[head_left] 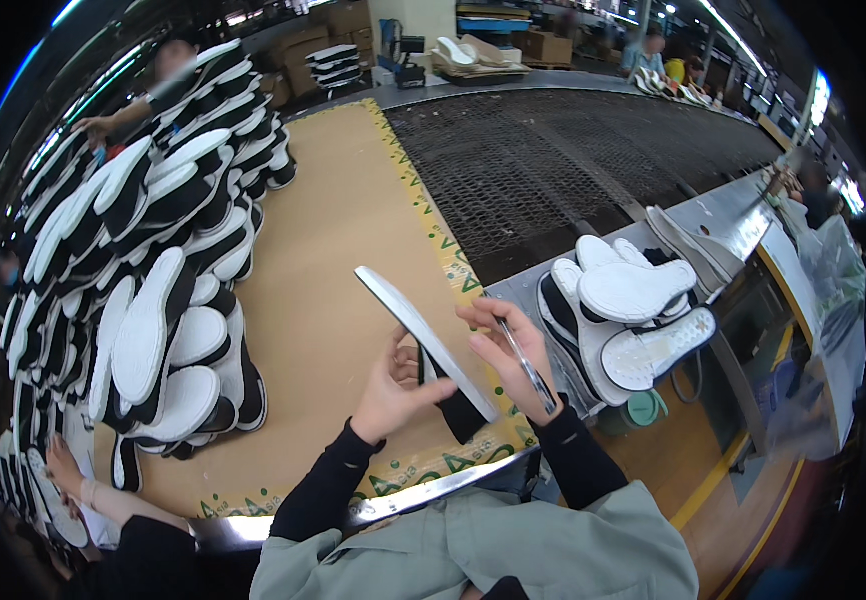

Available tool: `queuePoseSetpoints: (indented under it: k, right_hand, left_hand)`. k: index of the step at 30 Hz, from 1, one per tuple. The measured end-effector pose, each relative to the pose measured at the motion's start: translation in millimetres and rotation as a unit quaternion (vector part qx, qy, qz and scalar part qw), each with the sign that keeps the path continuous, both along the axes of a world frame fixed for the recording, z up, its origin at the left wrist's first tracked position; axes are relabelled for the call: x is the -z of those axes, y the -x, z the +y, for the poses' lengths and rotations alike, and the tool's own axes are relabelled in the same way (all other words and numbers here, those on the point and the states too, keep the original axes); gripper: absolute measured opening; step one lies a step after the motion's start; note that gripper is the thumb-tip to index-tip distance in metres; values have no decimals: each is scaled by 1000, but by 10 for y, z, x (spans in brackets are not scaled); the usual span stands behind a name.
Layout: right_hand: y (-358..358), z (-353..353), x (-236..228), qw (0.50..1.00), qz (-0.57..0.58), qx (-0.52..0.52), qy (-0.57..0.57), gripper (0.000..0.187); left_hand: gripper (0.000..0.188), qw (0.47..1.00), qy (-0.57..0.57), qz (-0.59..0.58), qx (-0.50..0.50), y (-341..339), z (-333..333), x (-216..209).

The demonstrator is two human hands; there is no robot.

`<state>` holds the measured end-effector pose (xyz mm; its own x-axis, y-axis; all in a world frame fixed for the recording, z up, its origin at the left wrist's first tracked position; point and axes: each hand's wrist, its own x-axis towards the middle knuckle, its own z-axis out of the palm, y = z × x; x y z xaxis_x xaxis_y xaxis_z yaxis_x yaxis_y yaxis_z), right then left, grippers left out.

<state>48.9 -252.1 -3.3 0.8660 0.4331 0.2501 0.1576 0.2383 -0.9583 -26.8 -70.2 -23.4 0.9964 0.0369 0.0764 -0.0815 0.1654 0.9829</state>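
Observation:
My left hand (pixel 390 392) grips a shoe sole (pixel 415 325), white with black parts. The sole stands on edge and slants over the cardboard-covered table. My thumb lies along its near end, and the other fingers go behind it. Just to the right, my right hand (pixel 515 358) is closed round a slim, silvery, pen-like tool (pixel 523 352); its exact kind I cannot make out. The tool lies along the palm, pointing back toward the wrist. My right fingertips are close to the sole but seem apart from it.
Tall piles of black-and-white soles (pixel 158 335) crowd the left. A smaller stack of white soles (pixel 633 285) lies right, above a green-lidded container (pixel 643 410). A dark mesh conveyor (pixel 553 150) runs beyond. At lower left, a co-worker's hand (pixel 65 470) touches a sole; another person reaches behind the piles.

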Motion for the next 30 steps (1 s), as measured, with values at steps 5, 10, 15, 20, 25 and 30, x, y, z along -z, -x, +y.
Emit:
queuePoseSetpoints:
  k: [5,10,15,20,25,30]
  right_hand:
    - [326,-16,229,980,-96,-51,166,64]
    - [437,101,455,963,-179,4,200,63]
    - [438,59,375,976,-124,-55,173,63]
    - [470,48,439,989,-57,-73,119,55]
    - [322,58,400,994,29,-7,106,42]
    - [140,184,234,992,-74,-19,104,31]
  left_hand:
    - [82,986,-73,145,-24,21,210,154]
    - [68,929,-354,57,-90,-14,636,28]
    - [73,796,-563,-169,-140,-148,757,-321]
    - [68,874,-477,-98,-10,-268,798,-164]
    - [56,869,-480,-119,-21,-304,777,-102]
    - [52,870,-477,-120,-30,-323,750,-75]
